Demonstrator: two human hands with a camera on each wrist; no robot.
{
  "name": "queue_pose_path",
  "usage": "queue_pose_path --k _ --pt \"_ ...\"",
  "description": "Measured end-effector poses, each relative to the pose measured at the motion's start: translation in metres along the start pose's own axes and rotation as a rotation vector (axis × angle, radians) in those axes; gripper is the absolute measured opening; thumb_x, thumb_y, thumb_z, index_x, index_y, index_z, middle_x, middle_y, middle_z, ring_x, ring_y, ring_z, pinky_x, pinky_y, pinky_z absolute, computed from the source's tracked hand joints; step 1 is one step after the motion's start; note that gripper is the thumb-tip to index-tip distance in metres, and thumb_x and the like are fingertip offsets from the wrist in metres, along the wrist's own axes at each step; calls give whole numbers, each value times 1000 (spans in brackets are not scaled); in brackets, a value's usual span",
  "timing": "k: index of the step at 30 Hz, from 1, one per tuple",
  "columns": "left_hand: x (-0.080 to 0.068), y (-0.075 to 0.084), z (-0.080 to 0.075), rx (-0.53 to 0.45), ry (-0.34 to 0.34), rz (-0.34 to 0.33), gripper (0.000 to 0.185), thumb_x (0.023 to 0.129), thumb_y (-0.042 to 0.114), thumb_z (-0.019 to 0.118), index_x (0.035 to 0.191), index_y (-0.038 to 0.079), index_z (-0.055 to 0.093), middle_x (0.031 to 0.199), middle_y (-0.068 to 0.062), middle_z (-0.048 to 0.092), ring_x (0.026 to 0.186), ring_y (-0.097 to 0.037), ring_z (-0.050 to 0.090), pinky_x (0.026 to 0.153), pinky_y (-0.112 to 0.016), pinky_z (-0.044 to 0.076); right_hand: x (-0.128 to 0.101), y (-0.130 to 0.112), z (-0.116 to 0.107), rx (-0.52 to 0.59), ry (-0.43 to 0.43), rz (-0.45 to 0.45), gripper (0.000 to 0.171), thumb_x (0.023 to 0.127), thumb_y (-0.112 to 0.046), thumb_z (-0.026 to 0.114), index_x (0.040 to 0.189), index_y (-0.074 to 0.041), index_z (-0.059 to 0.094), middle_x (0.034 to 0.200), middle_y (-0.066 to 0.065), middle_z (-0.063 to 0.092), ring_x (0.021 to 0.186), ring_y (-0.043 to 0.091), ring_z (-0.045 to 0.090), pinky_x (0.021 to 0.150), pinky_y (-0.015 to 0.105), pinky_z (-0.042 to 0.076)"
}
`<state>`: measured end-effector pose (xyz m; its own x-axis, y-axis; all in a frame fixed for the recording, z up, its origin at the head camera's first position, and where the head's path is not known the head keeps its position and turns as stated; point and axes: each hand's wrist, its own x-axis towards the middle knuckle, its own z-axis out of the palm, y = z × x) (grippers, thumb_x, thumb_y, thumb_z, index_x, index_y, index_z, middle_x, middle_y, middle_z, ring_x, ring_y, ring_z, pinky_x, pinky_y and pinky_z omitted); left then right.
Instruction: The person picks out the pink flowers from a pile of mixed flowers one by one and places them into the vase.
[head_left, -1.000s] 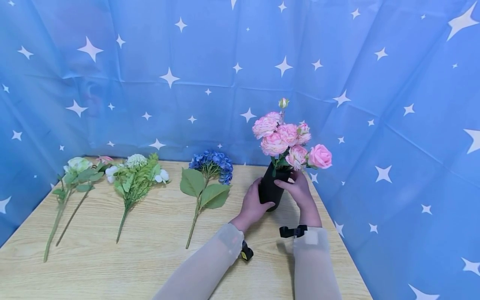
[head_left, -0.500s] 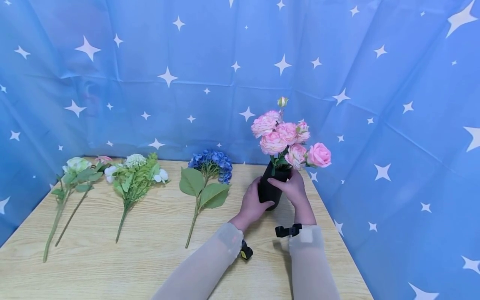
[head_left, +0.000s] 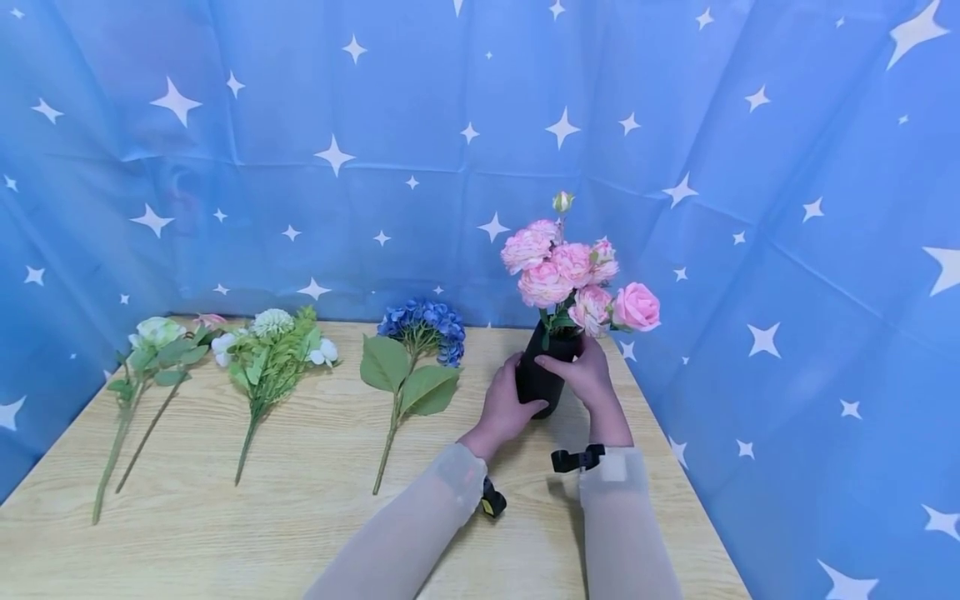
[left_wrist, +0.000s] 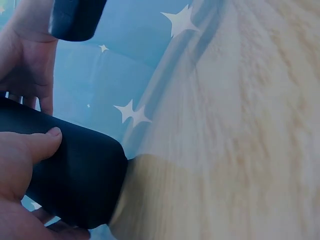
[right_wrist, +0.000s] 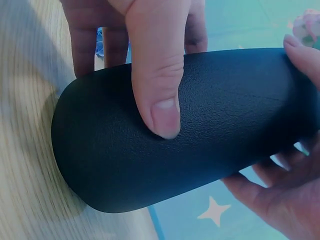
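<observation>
Black vase (head_left: 542,382) upright on bench (head_left: 300,517), far right corner near blue curtain (head_left: 787,250), pink roses (head_left: 573,279) inside. Left hand (head_left: 504,407) fingers curled round lower body; right hand (head_left: 587,372) fingers wrapped near neck. Judgement: keep base flat, top-heavy blooms could tip vase; steady two-hand grip, gentle pressure.

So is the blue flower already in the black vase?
No, the blue flower lies flat on the table, left of the black vase, which holds only pink flowers.

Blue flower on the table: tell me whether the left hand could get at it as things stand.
Probably yes. The blue flower lies in the open just left of the left hand, with only bare table between; but that hand grips the black vase.
</observation>
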<state>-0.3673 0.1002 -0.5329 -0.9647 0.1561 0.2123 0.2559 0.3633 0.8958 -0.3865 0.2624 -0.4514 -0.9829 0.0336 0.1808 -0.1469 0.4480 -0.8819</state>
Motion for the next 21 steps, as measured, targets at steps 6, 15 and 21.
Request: queue_pose_path --k 6,15,21 --pt "-1 4 -1 53 0 -21 87 97 26 81 167 13 30 161 -17 48 147 -34 51 122 -50 45 -1 0 -2 13 -22 19 92 88 -32 88 161 -7 39 160 22 49 148 40 48 121 59 43" --pt "-3 5 -15 -1 -44 -37 77 99 23 77 164 12 37 162 -15 50 148 -34 51 120 -51 47 -1 1 -2 19 -18 16 94 87 -31 89 162 -7 38 162 23 47 150 41 46 122 59 42" --pt "-6 5 -28 -86 -92 -37 70 100 21 75 161 12 42 158 -15 54 143 -34 56 114 -50 52 0 2 -1 1 -10 11 91 88 -32 87 161 -5 39 161 24 47 150 42 46 122 60 42"
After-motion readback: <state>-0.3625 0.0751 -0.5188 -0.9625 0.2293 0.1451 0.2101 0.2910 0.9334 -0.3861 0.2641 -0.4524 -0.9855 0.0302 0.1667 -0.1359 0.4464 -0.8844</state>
